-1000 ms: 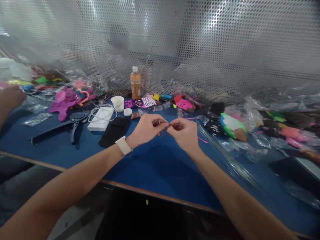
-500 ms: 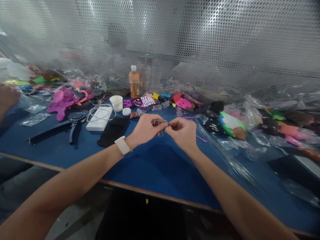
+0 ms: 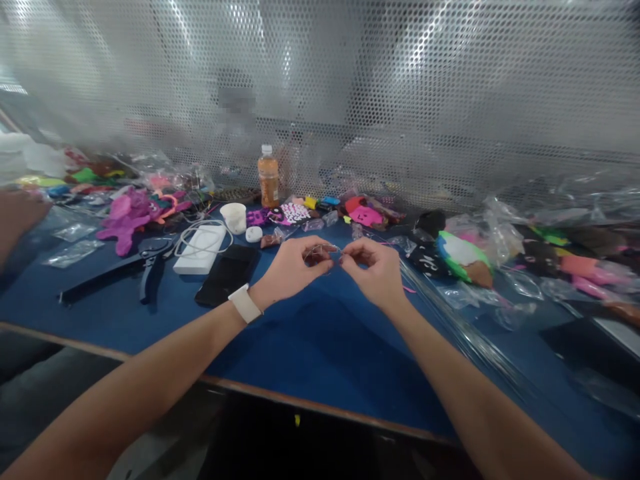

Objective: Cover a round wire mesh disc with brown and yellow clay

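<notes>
My left hand (image 3: 293,268) and my right hand (image 3: 374,272) meet above the blue table (image 3: 310,333), fingertips nearly touching. Both are pinched on a small clear bag (image 3: 320,253) with something brownish inside; what it holds is too small to make out. My left wrist wears a white watch band (image 3: 245,304). A stack of long clear plastic sleeves (image 3: 450,313) lies just right of my right hand.
Left of my hands lie a black phone (image 3: 225,273), a white power bank with cable (image 3: 201,241), black pliers (image 3: 150,267) and a white cup (image 3: 234,217). An orange bottle (image 3: 269,177) stands by the perforated metal screen. Colourful toys and bags crowd the back and right. Another person's hand (image 3: 17,210) shows at far left.
My hands stay together on the small bag, fingers shifting slightly. The view has tipped a little, so everything sits marginally lower in frame.
</notes>
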A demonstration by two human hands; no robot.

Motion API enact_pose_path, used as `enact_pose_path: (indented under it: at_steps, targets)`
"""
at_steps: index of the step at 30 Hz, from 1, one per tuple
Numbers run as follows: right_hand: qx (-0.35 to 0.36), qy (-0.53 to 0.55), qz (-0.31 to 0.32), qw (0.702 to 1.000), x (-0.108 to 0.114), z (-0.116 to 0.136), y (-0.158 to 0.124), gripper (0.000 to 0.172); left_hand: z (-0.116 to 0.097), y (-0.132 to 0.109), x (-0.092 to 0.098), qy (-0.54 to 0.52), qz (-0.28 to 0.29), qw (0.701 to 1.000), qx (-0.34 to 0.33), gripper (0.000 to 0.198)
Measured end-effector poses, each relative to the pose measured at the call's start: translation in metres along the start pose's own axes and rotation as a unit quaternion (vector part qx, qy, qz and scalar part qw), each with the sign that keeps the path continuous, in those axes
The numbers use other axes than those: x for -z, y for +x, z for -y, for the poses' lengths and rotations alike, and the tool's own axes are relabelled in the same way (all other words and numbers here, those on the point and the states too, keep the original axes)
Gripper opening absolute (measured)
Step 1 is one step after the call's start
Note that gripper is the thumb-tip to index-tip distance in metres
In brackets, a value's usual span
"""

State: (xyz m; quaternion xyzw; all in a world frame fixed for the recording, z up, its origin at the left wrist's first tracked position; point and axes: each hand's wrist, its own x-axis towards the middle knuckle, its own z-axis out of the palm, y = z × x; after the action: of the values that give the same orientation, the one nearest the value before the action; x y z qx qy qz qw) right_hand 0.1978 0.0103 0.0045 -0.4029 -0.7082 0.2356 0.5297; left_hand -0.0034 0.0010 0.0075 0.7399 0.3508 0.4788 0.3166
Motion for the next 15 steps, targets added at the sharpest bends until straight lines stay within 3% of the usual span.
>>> enact_pose_path:
  at_steps: [5, 15]
  targets:
    - [-0.018, 0.059, 0.024, 0.998, -0.001, -0.003, 0.001, 0.004, 0.003, 0.001, -0.001, -0.055, -0.042, 0.997, 0.017, 0.037]
    - [-0.039, 0.105, -0.001, 0.994, -0.008, -0.005, -0.003, 0.012, 0.012, 0.000, -0.007, -0.018, -0.081, 0.997, -0.002, 0.024]
